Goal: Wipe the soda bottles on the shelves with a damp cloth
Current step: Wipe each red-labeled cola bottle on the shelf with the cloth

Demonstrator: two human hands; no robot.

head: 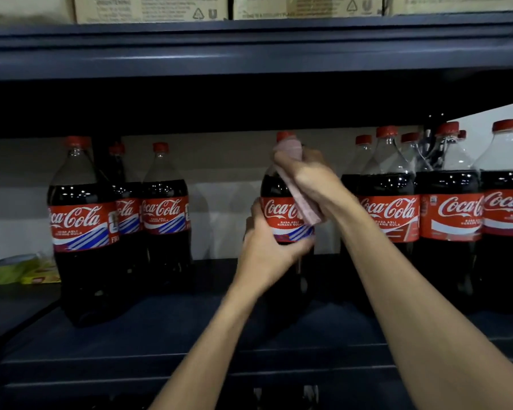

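Observation:
A large cola bottle (279, 214) with a red cap and red label stands in the middle of the dark blue shelf (131, 335). My left hand (264, 255) grips its lower body just below the label. My right hand (311, 182) holds a pink cloth (304, 202) against the bottle's shoulder and neck, and the cloth hangs down over the label's right side. Three more cola bottles (83, 226) stand at the left. Several others (450, 214) are packed together at the right.
The upper shelf's thick blue edge (249, 51) overhangs the bottle caps, with cardboard boxes (151, 8) on top. Yellow-green packets (21, 270) lie at the far left of the shelf. Bare shelf surface lies between the left bottles and the held one.

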